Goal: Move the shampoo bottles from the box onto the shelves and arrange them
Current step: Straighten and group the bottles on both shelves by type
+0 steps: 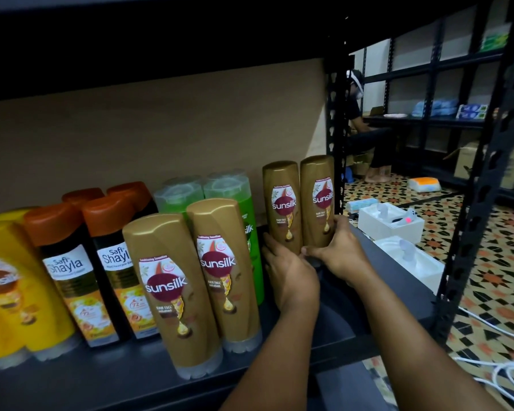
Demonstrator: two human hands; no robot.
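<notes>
Two brown Sunsilk bottles stand upright side by side at the back right of the dark shelf (398, 280). My left hand (288, 271) holds the base of the left bottle (282, 203). My right hand (340, 250) grips the base of the right bottle (317, 200). Two more brown Sunsilk bottles (172, 289) (223, 268) stand at the shelf's front. Behind them stand two green bottles (235, 185). Left of these are several black Safi Shayla bottles with orange caps (69, 262) and yellow bottles (9, 289). The box is not in view.
A black perforated upright (336, 120) bounds the shelf on the right, with another (484, 179) nearer me. Beyond, white trays (389, 223) and cables (502, 378) lie on the patterned floor. A person (365, 123) sits by more black shelving (445, 120).
</notes>
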